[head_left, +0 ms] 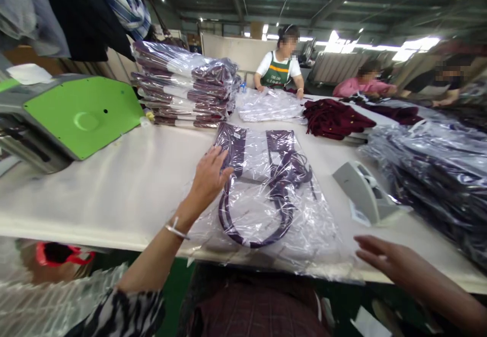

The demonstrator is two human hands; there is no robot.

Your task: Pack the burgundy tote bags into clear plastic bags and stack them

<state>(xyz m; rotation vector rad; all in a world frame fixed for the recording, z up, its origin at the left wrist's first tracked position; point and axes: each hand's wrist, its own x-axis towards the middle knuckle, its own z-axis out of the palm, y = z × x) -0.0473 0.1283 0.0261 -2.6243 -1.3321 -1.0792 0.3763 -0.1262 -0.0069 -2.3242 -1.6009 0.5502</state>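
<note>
A clear plastic bag (251, 200) lies flat on the table in front of me. Through it I see a folded dark purple garment (279, 141), a pale band across its middle and a dark loop curving toward the near edge. My left hand (211, 172) rests on the bag's left side, fingers spread and not gripping. Away from the bag, near the table's front edge, my right hand (380, 256) hovers with fingers stretched out and nothing in it; it is slightly blurred.
Behind the bag stands a stack of bagged garments (182, 88). A green and grey machine (83, 113) is at left, a grey tape dispenser (361, 190) at right beside a pile of bagged clothes (437, 174). Maroon garments (337, 119) lie farther back, where co-workers (279, 68) handle clothing.
</note>
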